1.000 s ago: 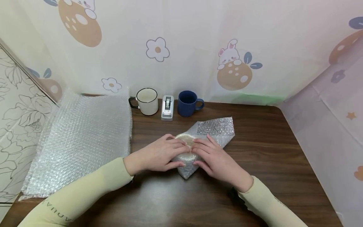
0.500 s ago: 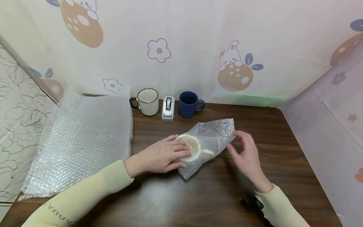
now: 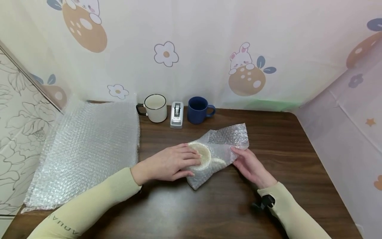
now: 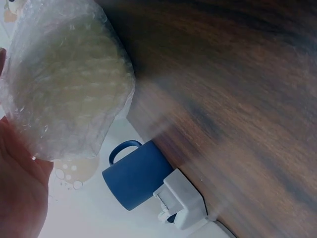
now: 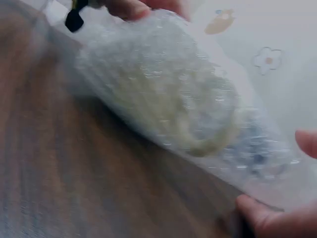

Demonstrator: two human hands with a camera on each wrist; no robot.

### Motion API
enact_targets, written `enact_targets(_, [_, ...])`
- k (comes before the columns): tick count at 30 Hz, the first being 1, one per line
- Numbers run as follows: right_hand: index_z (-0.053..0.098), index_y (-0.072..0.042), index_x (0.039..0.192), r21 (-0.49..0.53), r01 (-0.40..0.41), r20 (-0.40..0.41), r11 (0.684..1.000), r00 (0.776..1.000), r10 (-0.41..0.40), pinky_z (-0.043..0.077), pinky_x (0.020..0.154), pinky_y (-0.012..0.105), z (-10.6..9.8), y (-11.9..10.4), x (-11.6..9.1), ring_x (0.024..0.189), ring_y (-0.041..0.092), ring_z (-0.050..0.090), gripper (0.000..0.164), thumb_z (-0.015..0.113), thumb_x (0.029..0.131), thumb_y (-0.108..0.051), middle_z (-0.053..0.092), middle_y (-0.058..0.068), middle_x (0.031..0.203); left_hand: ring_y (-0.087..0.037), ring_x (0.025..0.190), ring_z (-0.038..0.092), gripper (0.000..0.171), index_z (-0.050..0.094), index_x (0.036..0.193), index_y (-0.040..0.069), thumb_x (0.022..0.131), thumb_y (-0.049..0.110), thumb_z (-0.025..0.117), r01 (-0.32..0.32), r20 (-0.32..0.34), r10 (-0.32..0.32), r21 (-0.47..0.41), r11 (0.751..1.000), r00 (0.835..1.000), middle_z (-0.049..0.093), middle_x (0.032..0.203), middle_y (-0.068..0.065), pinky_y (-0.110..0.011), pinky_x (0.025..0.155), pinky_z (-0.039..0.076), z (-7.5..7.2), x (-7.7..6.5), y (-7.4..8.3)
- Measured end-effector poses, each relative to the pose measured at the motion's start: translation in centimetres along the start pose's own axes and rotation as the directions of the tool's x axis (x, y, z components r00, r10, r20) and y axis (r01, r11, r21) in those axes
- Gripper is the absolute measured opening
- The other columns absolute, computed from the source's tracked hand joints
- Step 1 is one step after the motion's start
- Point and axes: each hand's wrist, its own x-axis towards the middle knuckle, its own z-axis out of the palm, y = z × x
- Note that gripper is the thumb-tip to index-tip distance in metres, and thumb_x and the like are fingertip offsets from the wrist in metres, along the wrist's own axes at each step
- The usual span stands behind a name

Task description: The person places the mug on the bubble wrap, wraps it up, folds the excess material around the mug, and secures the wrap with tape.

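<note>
"So, where was the pale mug (image 3: 206, 155) in the head view?"

"On the wooden table (image 3: 283, 142), inside bubble wrap (image 3: 225, 151). The left hand (image 3: 171, 162) reached it from nine o'clock, fingers extended over its top. The right hand (image 3: 249, 166), at three o'clock, pinched the wrap's edge between thumb and fingers."

"And around it?"

"A blue mug (image 3: 197, 113) stood at twelve, a tape dispenser (image 3: 176, 116) at eleven, a white mug (image 3: 157, 111) between ten and eleven, and a bubble-wrap sheet (image 3: 89, 149) lay at nine."

"The left wrist view?"

"The wrapped mug showed at ten, the left hand at eight, its grip impossible to tell there."

"The right wrist?"

"Blurred; the handle (image 5: 205, 148) showed through the wrap, whose end lay between the right hand's thumb and finger, around four o'clock."
</note>
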Motion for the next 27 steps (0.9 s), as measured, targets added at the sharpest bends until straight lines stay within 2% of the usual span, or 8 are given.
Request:
enact_targets(2, [0.028,-0.004,0.149,0.047,-0.018,0.062,0.999,0.998,0.015,0.049,0.095,0.029,0.3,0.4,0.3,0.113,0.013,0.060,0.046,0.044,0.105,-0.005,0.057,0.009,0.135,-0.023,0.131,0.049,0.042,0.061,0.133,0.011,0.104,0.039,0.051,-0.014,-0.008,0.014,-0.005,1.000,1.000,0.061,0.133,-0.006,-0.040,0.117,0.026,0.1,0.0,-0.1])
enact_targets(5, [0.003,-0.014,0.159,0.094,-0.020,0.178,0.995,0.984,0.003,0.042,0.105,0.032,0.4,0.6,0.7,0.131,0.019,0.049,0.065,0.037,0.106,-0.001,0.027,0.018,0.159,-0.023,0.130,0.050,0.041,0.062,0.132,0.011,0.103,0.038,0.052,-0.025,-0.019,0.025,-0.016,1.000,1.000,0.061,0.132,-0.005,-0.040,0.116,0.027,0.1,0.0,-0.2])
enact_targets(8, [-0.002,-0.018,0.161,0.149,-0.006,0.294,0.989,0.955,-0.038,0.035,0.112,0.035,0.4,0.7,1.0,0.142,0.024,0.036,0.067,0.029,0.105,0.004,0.010,0.019,0.164,-0.022,0.130,0.050,0.041,0.062,0.132,0.011,0.103,0.038,0.052,-0.019,-0.018,0.018,-0.031,0.999,1.000,0.061,0.132,-0.005,-0.040,0.116,0.027,0.1,0.0,-0.3])
enact_targets(14, [0.011,-0.014,0.159,0.155,0.051,0.419,0.987,0.901,-0.113,0.037,0.110,0.040,0.4,0.4,0.8,0.142,0.029,0.035,0.063,0.024,0.103,0.011,0.032,0.017,0.158,-0.018,0.133,0.048,0.041,0.061,0.133,0.013,0.103,0.040,0.051,0.027,0.027,-0.025,-0.070,0.997,0.999,0.060,0.135,-0.003,-0.039,0.118,0.022,-0.1,0.0,-0.4])
enact_targets(18, [0.025,-0.009,0.157,0.007,0.153,0.443,0.988,0.886,-0.140,0.045,0.103,0.035,1.1,0.1,0.3,0.136,0.026,0.045,0.061,0.029,0.101,0.014,0.042,0.016,0.153,-0.015,0.132,0.048,0.041,0.061,0.133,0.014,0.103,0.040,0.052,0.049,0.057,-0.043,-0.097,0.994,0.997,0.060,0.134,-0.001,-0.038,0.119,0.019,-0.2,0.0,-0.5])
enact_targets(20, [0.028,-0.008,0.156,-0.112,0.214,0.460,0.970,0.877,-0.140,0.044,0.103,0.032,1.7,-0.1,0.1,0.136,0.022,0.044,0.060,0.032,0.100,0.013,0.044,0.014,0.152,-0.014,0.131,0.049,0.040,0.061,0.133,0.015,0.103,0.040,0.052,0.050,0.062,-0.043,-0.102,0.993,0.997,0.061,0.133,-0.001,-0.039,0.119,0.019,-0.3,0.1,-0.6])
enact_targets(23, [0.029,-0.006,0.156,-0.307,0.301,0.480,0.903,0.868,-0.126,0.039,0.106,0.026,2.7,-0.4,-0.3,0.139,0.016,0.039,0.058,0.036,0.101,0.010,0.042,0.011,0.154,-0.013,0.130,0.050,0.039,0.060,0.132,0.014,0.103,0.039,0.052,0.048,0.066,-0.041,-0.107,0.993,0.997,0.061,0.131,-0.001,-0.040,0.119,0.021,-0.3,0.2,-0.6])
enact_targets(27, [0.035,-0.009,0.155,-0.611,0.451,0.517,0.650,0.850,-0.105,0.026,0.113,0.021,3.7,-1.0,-0.6,0.145,0.014,0.028,0.053,0.044,0.104,-0.001,0.037,0.005,0.157,-0.013,0.129,0.050,0.039,0.060,0.132,0.014,0.103,0.038,0.053,0.053,0.073,-0.043,-0.134,0.990,0.996,0.062,0.131,-0.001,-0.040,0.119,0.020,-0.3,0.3,-0.8])
